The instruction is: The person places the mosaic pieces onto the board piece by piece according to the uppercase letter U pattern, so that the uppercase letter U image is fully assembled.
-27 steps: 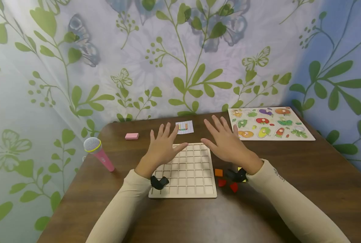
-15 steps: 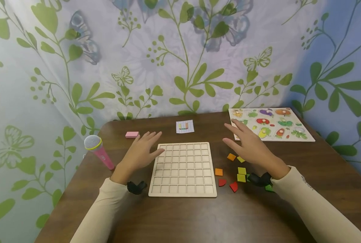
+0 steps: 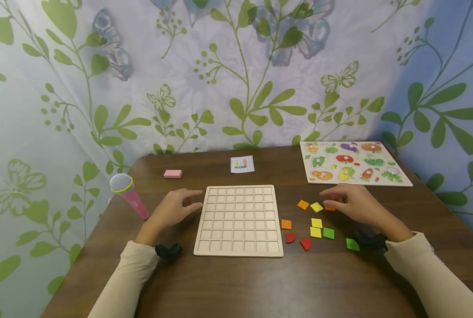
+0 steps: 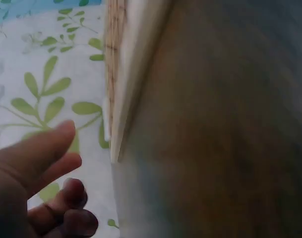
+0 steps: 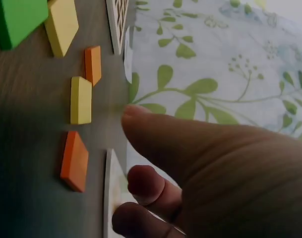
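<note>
My left hand (image 3: pixel 174 207) is beside the left edge of a wooden grid board (image 3: pixel 238 221), fingers loosely bent and holding nothing. The right hand (image 3: pixel 357 205) hovers over the right part of the table, thumb apart from the fingers, with nothing between them. Partly hidden under its fingertips lies an orange tile (image 3: pixel 330 208). Around it are a yellow tile (image 3: pixel 316 206), another orange tile (image 3: pixel 303 204) and green tiles (image 3: pixel 328 233). Two red rounded tiles (image 3: pixel 305 244) lie nearer the board. In the right wrist view, the thumb (image 5: pixel 160 134) is clear of the orange tile (image 5: pixel 75 161).
A pink toy microphone (image 3: pixel 130 196) stands at the left, with a pink block (image 3: pixel 173 174) behind it. Behind the board lies a small pattern card (image 3: pixel 242 164). A vegetable puzzle board (image 3: pixel 355 165) sits at the back right, near the patterned curtain (image 3: pixel 204 79).
Both hands, spread over the board earlier, have moved apart and lowered, left hand to the left and right hand to the right. Their fingers are now more bent. Tiles under the right arm are uncovered.
</note>
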Tool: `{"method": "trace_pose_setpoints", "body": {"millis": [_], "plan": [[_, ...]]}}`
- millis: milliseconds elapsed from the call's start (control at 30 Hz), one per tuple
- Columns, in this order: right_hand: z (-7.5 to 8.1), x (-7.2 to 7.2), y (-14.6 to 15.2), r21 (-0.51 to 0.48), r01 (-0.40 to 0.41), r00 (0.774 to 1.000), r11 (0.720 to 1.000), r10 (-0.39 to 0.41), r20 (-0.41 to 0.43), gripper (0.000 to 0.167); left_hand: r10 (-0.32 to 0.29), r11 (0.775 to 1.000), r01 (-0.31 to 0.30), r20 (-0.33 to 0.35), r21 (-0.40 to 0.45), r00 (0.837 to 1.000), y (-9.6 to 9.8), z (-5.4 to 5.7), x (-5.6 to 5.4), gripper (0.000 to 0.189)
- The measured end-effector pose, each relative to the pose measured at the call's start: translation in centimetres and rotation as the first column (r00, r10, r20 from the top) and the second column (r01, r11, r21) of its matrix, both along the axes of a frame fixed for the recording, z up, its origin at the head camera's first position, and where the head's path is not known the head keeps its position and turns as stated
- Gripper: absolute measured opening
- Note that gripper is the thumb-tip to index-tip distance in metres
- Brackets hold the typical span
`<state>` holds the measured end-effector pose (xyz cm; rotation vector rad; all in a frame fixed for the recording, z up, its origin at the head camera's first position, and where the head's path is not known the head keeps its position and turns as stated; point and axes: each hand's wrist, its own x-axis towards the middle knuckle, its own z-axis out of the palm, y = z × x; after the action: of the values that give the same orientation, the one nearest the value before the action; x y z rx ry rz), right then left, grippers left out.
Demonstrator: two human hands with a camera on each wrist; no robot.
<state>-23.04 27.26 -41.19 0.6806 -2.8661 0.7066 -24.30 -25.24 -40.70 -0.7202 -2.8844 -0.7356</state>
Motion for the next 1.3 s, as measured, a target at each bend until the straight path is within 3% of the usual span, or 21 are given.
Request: {"method": "trace_pose_setpoints", "body": {"millis": [267,500,667,867,1100,1300], "plan": [[-1.5,-0.4,0.5,-0.075,-0.027,0.987,0.997,0.039,0.159,0.032,-0.070,0.997,0.062,0.169,0.053,0.983,-1.3,-1.8,-0.1,0.054],[-2.3,-0.7,0.5,-0.070,-0.035,0.979,0.997,0.048,0.197,0.037,-0.186,0.983,0.178,0.298,0.055,0.936,-2.1,-1.6,0.0,0.069],[-2.3,-0.8,0.6,-0.053,-0.042,0.977,0.998,0.052,0.209,0.040,-0.238,0.971,0.235,0.329,0.048,0.914,-2.1,-1.3,0.1,0.075],[-2.3,-1.0,0.5,-0.035,-0.045,0.977,0.998,0.051,0.208,0.043,-0.210,0.977,0.207,0.286,0.041,0.935,-2.0,-1.7,0.4,0.077],[-2.5,-1.1,0.5,-0.010,-0.023,0.978,1.000,0.025,0.206,0.043,-0.110,0.991,0.123,0.212,-0.049,0.971,-1.2,-2.3,1.0,0.081],[-2.7,-1.0,0.3,-0.020,-0.014,0.980,1.000,0.018,0.199,0.037,-0.079,0.992,0.096,0.187,-0.085,0.979,-0.9,-2.4,1.4,0.083]]}}
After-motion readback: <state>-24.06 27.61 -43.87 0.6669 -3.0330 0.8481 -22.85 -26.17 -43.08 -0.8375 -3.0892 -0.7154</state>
